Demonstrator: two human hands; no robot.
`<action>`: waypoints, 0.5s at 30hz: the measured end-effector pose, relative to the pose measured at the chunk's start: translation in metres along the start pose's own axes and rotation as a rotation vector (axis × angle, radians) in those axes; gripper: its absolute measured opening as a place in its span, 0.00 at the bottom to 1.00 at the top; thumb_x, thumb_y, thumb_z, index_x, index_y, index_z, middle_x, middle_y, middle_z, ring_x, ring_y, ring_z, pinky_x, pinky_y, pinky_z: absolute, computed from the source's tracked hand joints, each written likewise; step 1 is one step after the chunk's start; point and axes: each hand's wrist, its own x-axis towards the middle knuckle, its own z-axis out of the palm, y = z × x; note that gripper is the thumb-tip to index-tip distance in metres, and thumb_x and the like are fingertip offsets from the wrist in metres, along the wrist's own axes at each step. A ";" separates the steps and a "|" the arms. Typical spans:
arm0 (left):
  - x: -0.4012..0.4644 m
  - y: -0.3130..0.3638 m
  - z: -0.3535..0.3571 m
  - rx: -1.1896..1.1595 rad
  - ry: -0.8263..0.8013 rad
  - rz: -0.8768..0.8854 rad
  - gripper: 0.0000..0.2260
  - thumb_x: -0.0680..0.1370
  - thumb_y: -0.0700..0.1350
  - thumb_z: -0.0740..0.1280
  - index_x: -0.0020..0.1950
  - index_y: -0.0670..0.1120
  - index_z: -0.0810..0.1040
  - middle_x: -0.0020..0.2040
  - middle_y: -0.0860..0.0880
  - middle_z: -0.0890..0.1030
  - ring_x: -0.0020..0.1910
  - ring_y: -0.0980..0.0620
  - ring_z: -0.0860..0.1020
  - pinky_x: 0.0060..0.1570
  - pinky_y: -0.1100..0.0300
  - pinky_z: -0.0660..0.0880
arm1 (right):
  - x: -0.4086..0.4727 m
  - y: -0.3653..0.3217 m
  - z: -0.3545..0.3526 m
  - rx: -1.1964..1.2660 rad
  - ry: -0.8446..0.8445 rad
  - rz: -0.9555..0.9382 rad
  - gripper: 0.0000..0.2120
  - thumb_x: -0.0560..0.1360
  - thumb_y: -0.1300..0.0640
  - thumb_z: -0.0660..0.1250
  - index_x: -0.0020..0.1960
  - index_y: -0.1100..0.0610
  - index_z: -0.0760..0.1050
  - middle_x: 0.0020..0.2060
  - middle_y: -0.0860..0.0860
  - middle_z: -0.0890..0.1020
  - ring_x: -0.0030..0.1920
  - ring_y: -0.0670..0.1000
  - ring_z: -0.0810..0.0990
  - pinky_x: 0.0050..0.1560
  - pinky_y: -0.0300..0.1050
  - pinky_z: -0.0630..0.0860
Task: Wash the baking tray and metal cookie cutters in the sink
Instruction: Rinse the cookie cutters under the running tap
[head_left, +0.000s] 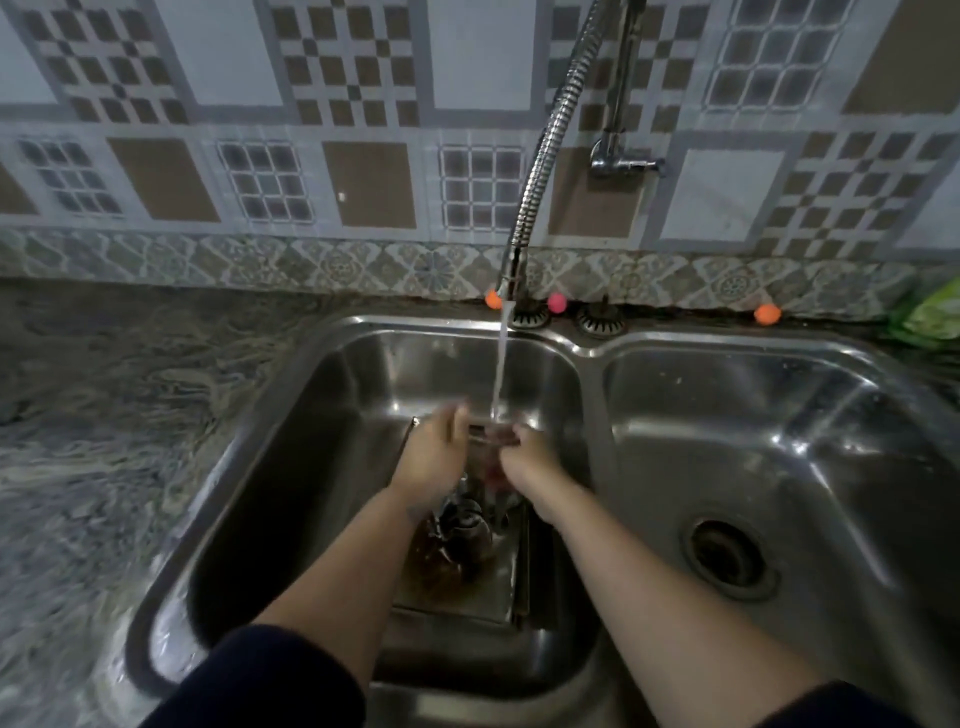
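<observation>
Step in hand looks like rinsing: water stream (498, 364) runs from the hose tap (540, 171) into the left basin of the sink (322, 415), and both hands meet right under it.

Left hand (434, 457) and right hand (527, 457) are close together w/ a small item between them at the stream's foot. Prob a cookie cutter (488, 435), but it's blurred, so can't confirm shape.

Grip state:
- Left: fingers partly curled, motion-blurred; touching or cupping the item, can't tell if it's closed on it.
- Right: fingers curled in toward the item; looks like it has hold, not sure.

Baking tray (467, 587) lies flat on the basin floor below the forearms, wet, w/ brown residue and what look like more metal cutters (465, 519) piled on it. Right basin has nothing in it, drain only.

Progress est: early-to-mid; tray not clean yet.

Next move needs: turn the item under the stream so all edges get water, keep a firm pinch (thin wet metal, slippery, sharp rim), then park it apart from the dirty pile, e.g. right basin or the desk (104, 415).
</observation>
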 end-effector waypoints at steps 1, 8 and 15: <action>0.002 -0.020 0.004 0.139 -0.072 -0.048 0.11 0.82 0.50 0.57 0.62 0.52 0.74 0.58 0.47 0.79 0.58 0.47 0.78 0.55 0.59 0.75 | 0.003 0.010 0.009 -0.044 0.009 0.002 0.11 0.77 0.62 0.60 0.47 0.48 0.78 0.51 0.53 0.82 0.51 0.56 0.81 0.50 0.53 0.80; 0.008 -0.074 0.011 0.569 -0.316 -0.247 0.25 0.79 0.53 0.61 0.76 0.51 0.60 0.73 0.44 0.63 0.72 0.40 0.60 0.68 0.45 0.65 | 0.007 0.027 0.034 -0.377 0.056 -0.009 0.16 0.80 0.64 0.56 0.61 0.53 0.78 0.61 0.51 0.79 0.61 0.51 0.76 0.57 0.38 0.70; 0.018 -0.072 0.015 0.387 -0.256 -0.106 0.24 0.74 0.56 0.63 0.68 0.49 0.72 0.61 0.45 0.78 0.64 0.43 0.72 0.65 0.49 0.68 | 0.012 0.009 0.041 -0.096 -0.025 0.139 0.14 0.82 0.54 0.57 0.65 0.55 0.74 0.55 0.54 0.78 0.48 0.54 0.79 0.34 0.41 0.77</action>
